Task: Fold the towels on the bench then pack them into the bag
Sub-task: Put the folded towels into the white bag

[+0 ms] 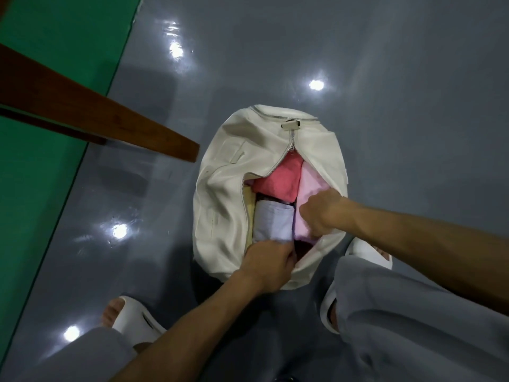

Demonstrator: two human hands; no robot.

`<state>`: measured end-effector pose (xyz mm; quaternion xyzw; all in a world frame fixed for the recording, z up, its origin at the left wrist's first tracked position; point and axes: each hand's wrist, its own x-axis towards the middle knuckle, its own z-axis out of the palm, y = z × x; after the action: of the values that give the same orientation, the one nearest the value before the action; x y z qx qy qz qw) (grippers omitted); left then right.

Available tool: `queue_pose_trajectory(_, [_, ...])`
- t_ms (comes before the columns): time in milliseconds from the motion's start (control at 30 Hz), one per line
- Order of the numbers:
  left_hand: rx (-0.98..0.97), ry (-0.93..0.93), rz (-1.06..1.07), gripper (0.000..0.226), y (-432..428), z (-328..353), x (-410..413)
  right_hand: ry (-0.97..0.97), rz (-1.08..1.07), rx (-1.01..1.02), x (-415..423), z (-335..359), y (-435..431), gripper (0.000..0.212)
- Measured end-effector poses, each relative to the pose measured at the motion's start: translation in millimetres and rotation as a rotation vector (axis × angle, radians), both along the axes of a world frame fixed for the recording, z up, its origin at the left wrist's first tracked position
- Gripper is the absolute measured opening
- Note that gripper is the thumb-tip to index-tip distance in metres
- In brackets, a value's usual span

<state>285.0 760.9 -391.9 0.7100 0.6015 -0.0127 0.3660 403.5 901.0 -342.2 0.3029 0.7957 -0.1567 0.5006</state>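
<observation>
Flanking the bag [225, 166] of towels [275, 177]: bench [96, 114], slippers [133, 319].

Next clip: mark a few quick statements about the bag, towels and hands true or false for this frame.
1. The bag stands on the bench. False: it sits on the floor, near the bench's end.
2. The bag's zip is open over the towels. True.
3. The left hand and the right hand are both at the bag's opening. True.
4. The red towel lies nearest the person. False: the lavender towel does.
</observation>
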Motion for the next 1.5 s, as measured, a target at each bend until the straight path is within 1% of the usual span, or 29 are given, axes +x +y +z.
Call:
queue_pose_trajectory(67, [-0.014, -0.014, -0.015, 0.028, 1, 7, 3, -0.017, 0.056, -0.001, -3, -2, -5, 0.045])
queue_pose_trajectory(100, [-0.027, -0.044, -0.008, 0.032, 1, 11, 5, -0.003, 0.078, -0.008, -4, -2, -8, 0.046])
queue_pose_trajectory(167, [-0.102, -0.112, -0.008, 0.044, -1, 17, 10, 0.047, 0.115, -0.050, -7, 3, -13, 0.037])
queue_pose_trajectory(233, [-0.156, -0.060, -0.155, 0.056, -4, 13, 10, 0.066, 0.071, -0.168, -7, 9, -13, 0.028])
queue_pose_trajectory(333, [-0.292, 0.033, -0.369, 0.067, -4, 5, 7, 0.065, -0.036, -0.341, -5, 20, -2, 0.030])
queue_pose_trajectory(367, [-0.308, -0.011, -0.352, 0.064, -2, 6, 6, 0.075, -0.085, -0.364, -2, 22, 6, 0.030])
queue_pose_trajectory(400, [-0.302, -0.092, -0.263, 0.054, 1, 8, 4, 0.075, -0.130, -0.379, -1, 24, 14, 0.029])
queue_pose_trajectory(433, [-0.247, -0.163, -0.139, 0.040, 4, 10, 2, 0.062, -0.160, -0.384, 1, 24, 21, 0.027])
queue_pose_trajectory(467, [-0.157, -0.166, -0.043, 0.029, 5, 12, 0, 0.043, -0.178, -0.400, 2, 24, 28, 0.024])
queue_pose_trajectory(533, [-0.052, -0.024, -0.014, 0.026, 5, 14, -3, -0.017, -0.227, -0.453, 2, 17, 34, 0.019])
queue_pose_trajectory(600, [-0.139, 0.091, -0.070, 0.030, 5, 13, -3, -0.030, -0.359, -0.474, -3, 12, 35, 0.019])
queue_pose_trajectory(633, [-0.184, 0.108, -0.075, 0.030, 7, 13, -2, 0.036, -0.449, -0.443, -7, 13, 36, 0.019])
queue_pose_trajectory(667, [-0.221, 0.110, -0.062, 0.028, 12, 11, -1, 0.170, -0.546, -0.397, -11, 12, 42, 0.022])
queue_pose_trajectory(767, [-0.171, 0.137, -0.058, 0.024, 26, 9, 6, 0.726, -0.898, -0.369, -26, 4, 59, 0.028])
queue_pose_trajectory(800, [-0.144, 0.163, -0.063, 0.027, 26, 8, 8, 0.795, -1.007, -0.422, -32, -1, 61, 0.029])
queue_pose_trajectory(833, [-0.125, 0.176, -0.049, 0.031, 25, 5, 9, 0.778, -1.053, -0.454, -35, -12, 58, 0.029])
queue_pose_trajectory(900, [-0.063, 0.108, 0.031, 0.048, 26, -7, 11, 0.683, -1.038, -0.429, -33, -44, 46, 0.031])
queue_pose_trajectory(967, [0.056, 0.002, 0.182, 0.057, 28, -21, 11, 0.701, -0.947, -0.353, -24, -74, 34, 0.030])
queue_pose_trajectory(1033, [0.023, -0.024, 0.200, 0.052, 29, -22, 13, 0.792, -0.843, -0.242, -18, -83, 32, 0.025])
queue_pose_trajectory(1133, [-0.128, 0.074, 0.043, 0.035, 16, -9, 9, 0.908, -0.709, -0.176, -17, -63, 32, 0.025])
queue_pose_trajectory(1200, [0.000, 0.148, -0.001, 0.020, 11, 2, 3, 0.960, -0.465, 0.068, -6, -45, 18, 0.022])
queue_pose_trajectory(1233, [0.049, 0.181, -0.009, 0.021, 10, 7, 2, 0.941, -0.349, 0.211, 0, -38, 8, 0.023])
queue_pose_trajectory(1267, [0.074, 0.197, -0.021, 0.026, 9, 5, 2, 0.867, -0.287, 0.274, 5, -30, -3, 0.025])
queue_pose_trajectory(1300, [0.118, 0.238, -0.085, 0.027, 6, 3, 5, 0.745, -0.285, 0.262, 7, -26, -13, 0.030])
queue_pose_trajectory(1333, [0.078, 0.196, -0.171, 0.019, 6, -2, 9, 0.619, -0.342, 0.184, 8, -27, -19, 0.036])
queue_pose_trajectory(1367, [0.011, 0.176, -0.207, 0.024, 9, -6, 11, 0.511, -0.447, 0.057, 6, -30, -22, 0.039])
queue_pose_trajectory(1400, [-0.165, 0.191, -0.211, 0.034, 12, -8, 11, 0.446, -0.547, -0.060, 4, -33, -20, 0.040])
queue_pose_trajectory(1433, [-0.279, 0.225, -0.199, 0.040, 17, -2, 11, 0.437, -0.621, -0.129, 3, -37, -17, 0.039])
queue_pose_trajectory(1500, [-0.284, 0.305, -0.236, 0.043, 20, 2, 12, 0.450, -0.699, -0.203, 4, -46, -12, 0.037])
